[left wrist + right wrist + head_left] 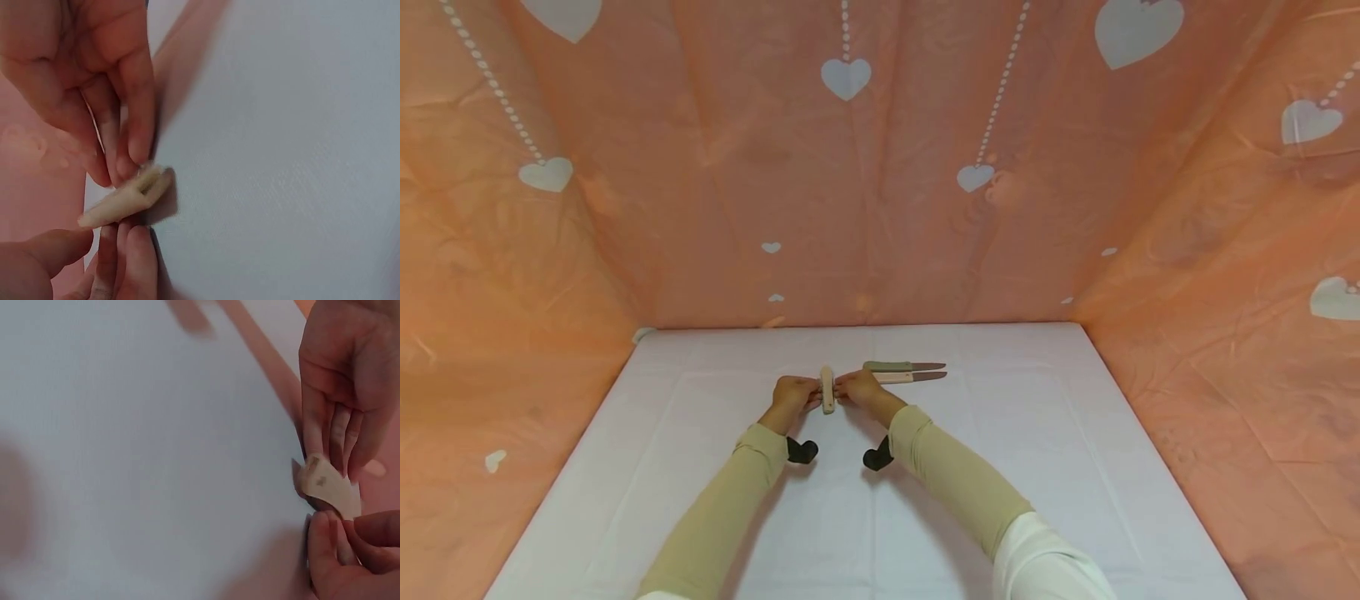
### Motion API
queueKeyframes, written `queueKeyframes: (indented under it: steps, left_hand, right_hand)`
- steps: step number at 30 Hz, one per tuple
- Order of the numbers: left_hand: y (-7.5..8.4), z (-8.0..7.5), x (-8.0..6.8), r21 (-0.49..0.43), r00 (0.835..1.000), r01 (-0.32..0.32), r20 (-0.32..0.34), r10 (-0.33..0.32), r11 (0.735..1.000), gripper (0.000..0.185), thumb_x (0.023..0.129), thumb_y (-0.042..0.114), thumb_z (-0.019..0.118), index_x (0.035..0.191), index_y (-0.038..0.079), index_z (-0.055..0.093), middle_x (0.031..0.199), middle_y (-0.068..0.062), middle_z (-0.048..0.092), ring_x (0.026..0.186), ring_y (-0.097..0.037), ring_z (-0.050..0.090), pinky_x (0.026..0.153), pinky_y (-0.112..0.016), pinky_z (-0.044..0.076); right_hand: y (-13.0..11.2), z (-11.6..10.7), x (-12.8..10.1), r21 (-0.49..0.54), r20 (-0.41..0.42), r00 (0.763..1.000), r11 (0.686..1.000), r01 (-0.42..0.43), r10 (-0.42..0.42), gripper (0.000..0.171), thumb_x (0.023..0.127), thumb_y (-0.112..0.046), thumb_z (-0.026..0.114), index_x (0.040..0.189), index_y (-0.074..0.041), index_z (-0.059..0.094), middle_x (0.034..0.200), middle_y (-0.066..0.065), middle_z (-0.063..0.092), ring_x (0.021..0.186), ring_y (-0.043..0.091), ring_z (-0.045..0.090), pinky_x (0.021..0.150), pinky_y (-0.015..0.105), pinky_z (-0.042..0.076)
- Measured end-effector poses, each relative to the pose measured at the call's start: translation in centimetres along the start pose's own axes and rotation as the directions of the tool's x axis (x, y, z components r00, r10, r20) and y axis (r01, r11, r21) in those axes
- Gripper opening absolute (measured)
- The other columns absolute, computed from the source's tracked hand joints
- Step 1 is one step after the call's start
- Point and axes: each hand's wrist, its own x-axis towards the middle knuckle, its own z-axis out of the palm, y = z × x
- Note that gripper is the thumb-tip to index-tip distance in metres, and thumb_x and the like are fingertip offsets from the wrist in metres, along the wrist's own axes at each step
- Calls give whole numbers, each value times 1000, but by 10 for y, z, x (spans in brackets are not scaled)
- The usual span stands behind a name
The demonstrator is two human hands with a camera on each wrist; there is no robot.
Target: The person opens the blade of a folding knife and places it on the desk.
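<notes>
Both grips, left hand (792,392) and right hand (859,387), pinching a beige knife handle (827,389) between fingertips, just above the white desk (1000,433). Two knives (904,372) side by side just beyond the right hand.

Beige object (827,389) between our hands too small in head view to identify; ends covered by left hand (793,392) and right hand (859,387). Our left wrist view: object's (125,197) lower edge hidden behind fingers (128,250), palm cut by frame edge. Our right wrist view: background blurred, dark smear at left unreadable. Two knives (904,372) beyond: handle ends partly hidden behind right hand.
</notes>
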Motion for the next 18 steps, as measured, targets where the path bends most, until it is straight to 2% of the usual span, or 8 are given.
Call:
queueKeyframes:
  steps: [2, 4, 7, 8, 12, 14, 15, 18]
  left_hand:
    - [0, 0, -1, -29, 999, -18, 29, 19, 999, 27, 88, 1, 58, 107, -18, 57, 85, -23, 67, 67, -17, 66, 67, -28, 56]
    - [0, 0, -2, -11, 999, -35, 40, 36, 999, 29, 88, 4, 60, 106, -19, 57, 82, -22, 67, 67, -18, 66, 66, -28, 56]
    - [1, 3, -4, 82, 997, -68, 36, 65, 994, 31, 89, 11, 61, 105, -15, 61, 86, -20, 67, 69, -16, 66, 65, -26, 56]
    - [1, 5, -4, 132, 998, -67, 17, 66, 989, 32, 90, 14, 61, 107, -13, 61, 90, -20, 67, 71, -15, 65, 67, -26, 56]
    - [1, 8, -5, 204, 996, -84, 6, 84, 975, 33, 91, 15, 61, 110, -11, 61, 104, -22, 63, 81, -17, 63, 69, -23, 55]
    - [1, 8, -7, 201, 997, -83, 13, 83, 976, 33, 92, 12, 59, 113, -13, 58, 109, -25, 61, 87, -21, 63, 70, -24, 55]
    - [2, 8, -8, 194, 997, -78, 16, 76, 978, 32, 92, 11, 58, 114, -13, 58, 110, -26, 60, 89, -22, 63, 71, -25, 55]
    - [3, 7, -10, 166, 997, -69, 36, 64, 984, 32, 92, 8, 56, 116, -13, 56, 111, -27, 59, 92, -25, 62, 72, -26, 55]
  right_hand:
    - [22, -4, 27, 56, 18, 1000, 998, -25, 24, 20, 78, -4, 68, 98, -6, 69, 89, 9, 68, 78, 20, 65, 65, 32, 56]
    - [18, -1, 21, 90, 32, 999, 995, -31, 28, 23, 78, -5, 69, 101, -3, 68, 90, 11, 68, 79, 20, 65, 67, 32, 56]
    - [-14, 8, -22, 88, 29, 1000, 996, -2, -1, 26, 81, -3, 66, 106, 4, 65, 93, 14, 67, 81, 20, 65, 67, 30, 56]
    - [-38, 15, -55, 69, 18, 1000, 998, 10, -11, 28, 83, 0, 63, 110, 5, 63, 97, 15, 67, 84, 20, 65, 70, 30, 55]
    - [-100, 28, -136, 20, -16, 999, 999, 28, -28, 27, 84, 6, 56, 111, 8, 62, 104, 17, 66, 92, 22, 64, 78, 33, 54]
    - [-120, 31, -165, 19, -18, 998, 998, 53, -53, 25, 82, 7, 58, 106, 5, 66, 102, 14, 67, 90, 20, 64, 78, 32, 54]
    - [-122, 30, -166, 31, -19, 999, 998, 46, -46, 23, 82, 7, 58, 103, 5, 67, 100, 14, 67, 90, 20, 63, 78, 32, 54]
    - [-142, 32, -197, 42, -31, 998, 997, 64, -62, 23, 85, 7, 57, 107, 8, 64, 101, 17, 66, 91, 20, 63, 80, 32, 53]
